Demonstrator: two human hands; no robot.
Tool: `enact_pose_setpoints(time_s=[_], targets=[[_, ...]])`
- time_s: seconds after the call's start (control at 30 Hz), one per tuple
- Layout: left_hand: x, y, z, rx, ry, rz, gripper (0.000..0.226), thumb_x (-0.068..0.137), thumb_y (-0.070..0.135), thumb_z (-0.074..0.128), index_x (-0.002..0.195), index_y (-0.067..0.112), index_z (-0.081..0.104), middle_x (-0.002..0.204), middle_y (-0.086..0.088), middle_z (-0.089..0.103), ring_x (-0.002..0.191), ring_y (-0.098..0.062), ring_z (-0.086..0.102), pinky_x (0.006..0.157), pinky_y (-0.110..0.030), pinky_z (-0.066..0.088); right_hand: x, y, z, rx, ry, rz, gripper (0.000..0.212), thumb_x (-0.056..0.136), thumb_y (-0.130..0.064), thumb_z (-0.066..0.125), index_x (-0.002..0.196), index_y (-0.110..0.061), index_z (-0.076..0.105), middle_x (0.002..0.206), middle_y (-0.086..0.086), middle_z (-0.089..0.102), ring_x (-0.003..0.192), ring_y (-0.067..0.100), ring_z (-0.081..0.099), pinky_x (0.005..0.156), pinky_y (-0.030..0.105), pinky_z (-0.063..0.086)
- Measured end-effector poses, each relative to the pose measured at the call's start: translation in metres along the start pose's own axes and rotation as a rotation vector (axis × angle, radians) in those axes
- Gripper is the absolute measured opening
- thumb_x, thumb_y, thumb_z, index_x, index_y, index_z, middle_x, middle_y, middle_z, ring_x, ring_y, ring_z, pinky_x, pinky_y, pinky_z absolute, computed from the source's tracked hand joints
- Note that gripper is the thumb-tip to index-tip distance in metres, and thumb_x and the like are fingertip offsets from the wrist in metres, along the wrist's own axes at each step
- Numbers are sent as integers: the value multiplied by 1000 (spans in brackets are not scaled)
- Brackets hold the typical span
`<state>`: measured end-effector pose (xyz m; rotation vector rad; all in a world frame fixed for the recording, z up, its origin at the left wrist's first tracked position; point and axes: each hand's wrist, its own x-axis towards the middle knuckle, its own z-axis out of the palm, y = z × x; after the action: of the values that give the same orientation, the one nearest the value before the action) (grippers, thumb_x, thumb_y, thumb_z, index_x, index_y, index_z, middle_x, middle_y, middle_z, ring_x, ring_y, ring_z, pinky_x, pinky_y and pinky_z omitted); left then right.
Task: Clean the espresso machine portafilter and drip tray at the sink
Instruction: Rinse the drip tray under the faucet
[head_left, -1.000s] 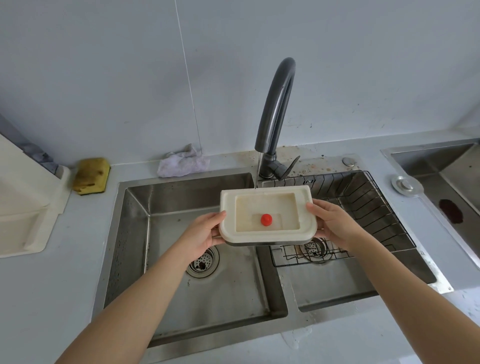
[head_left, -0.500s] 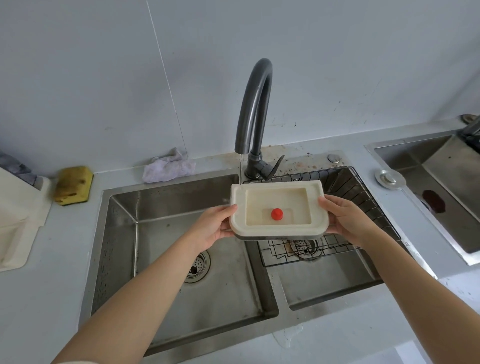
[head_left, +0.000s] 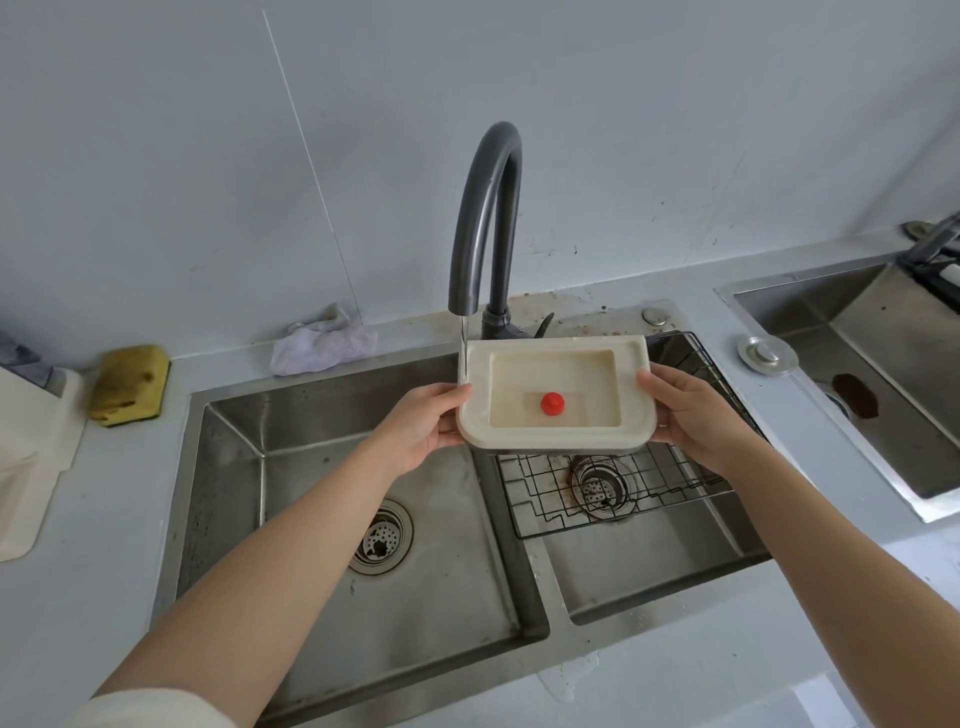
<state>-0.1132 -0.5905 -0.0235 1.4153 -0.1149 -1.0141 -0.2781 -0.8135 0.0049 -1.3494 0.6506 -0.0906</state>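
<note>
The cream drip tray (head_left: 556, 346) hangs level over the divider of the double sink (head_left: 291, 467), clamped between two hands. The left hand (head_left: 423, 428) grips its left edge with the thumb on the top rim. The right hand (head_left: 691, 415) grips the right edge the same way. The fingers of both curl under the tray, so their tips are hidden.

A red float (head_left: 551, 404) stands in the tray's recess, about midway between the two thumbs, with what looks like a shallow film of water around it. A thin stream of water (head_left: 462, 340) drops from the dark faucet (head_left: 488, 208) just beyond the left thumb, at the tray's far left corner. Whether it strikes the rim or slips past the edge is hard to tell from this angle.

Below the right fingers a wire rack (head_left: 623, 493) sits in the right basin. Well left of the left hand, a yellow sponge (head_left: 130, 384) and a crumpled cloth (head_left: 322, 345) lie on the counter.

Judging by the yellowish tint in the recess, the tray's rinse is at an early stage. Scrubbing and emptying seem to be left. No portafilter shows anywhere, so that half of the job appears not yet done.
</note>
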Motion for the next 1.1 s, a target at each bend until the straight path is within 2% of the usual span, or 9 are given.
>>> enact_pose_setpoints(time_s=[0.1,0.37,0.5,0.57,0.63,0.7,0.83,0.97,1.1], targets=[[1,8,0,-9,-3,26,12,93,13,49,99,10,59,87,-4,67,79,-19,64,77,-35,53,4,-6,1,6,-5,-29,23,96,-21,43,113,-22,57,92,-2,68,69,7,70,61,26,59],[1,14,-5,-28,1,58,15,93,12,49,104,8,57,93,-6,66,84,-21,64,78,-36,54,11,-11,7,39,-12,-44,25,96,-19,43,116,-25,56,94,-3,67,69,5,70,59,24,58],[-2,8,-11,-32,18,53,18,92,12,50,109,7,56,94,-6,66,85,-21,64,78,-36,53,12,-5,12,30,-27,-34,23,96,-18,42,108,-30,59,96,-3,67,77,9,69,66,26,59],[-4,5,-15,-26,26,46,23,92,12,50,113,6,55,96,-6,66,86,-22,64,81,-38,53,13,-2,14,16,-33,-21,24,96,-19,42,113,-28,57,99,-1,66,83,15,66,70,28,59],[-7,3,-19,-15,36,44,19,92,13,51,109,8,57,96,-6,66,86,-22,64,84,-40,52,14,2,18,19,-42,-6,25,96,-18,42,115,-26,56,99,0,66,80,14,68,65,27,59],[-10,3,-24,4,47,49,15,92,14,51,105,11,58,95,-6,67,85,-21,65,81,-38,53,14,5,21,34,-54,11,23,97,-18,42,109,-28,58,96,-1,67,72,9,70,60,25,58],[-15,5,-35,46,66,57,13,91,15,53,103,13,59,94,-6,68,83,-21,65,77,-35,54,17,14,30,49,-74,39,21,96,-18,42,107,-27,59,94,0,67,69,8,70,58,25,58],[-21,10,-44,92,95,83,10,89,16,55,98,14,60,91,-5,68,79,-20,66,72,-32,56,22,20,38,73,-89,79,22,97,-20,42,113,-23,57,95,1,66,71,12,69,65,30,59],[-27,16,-54,145,131,96,9,88,17,58,96,15,62,92,-5,69,80,-21,66,74,-34,56,24,27,49,109,-105,150,22,97,-19,40,115,-17,53,91,2,64,63,10,69,56,28,57]])
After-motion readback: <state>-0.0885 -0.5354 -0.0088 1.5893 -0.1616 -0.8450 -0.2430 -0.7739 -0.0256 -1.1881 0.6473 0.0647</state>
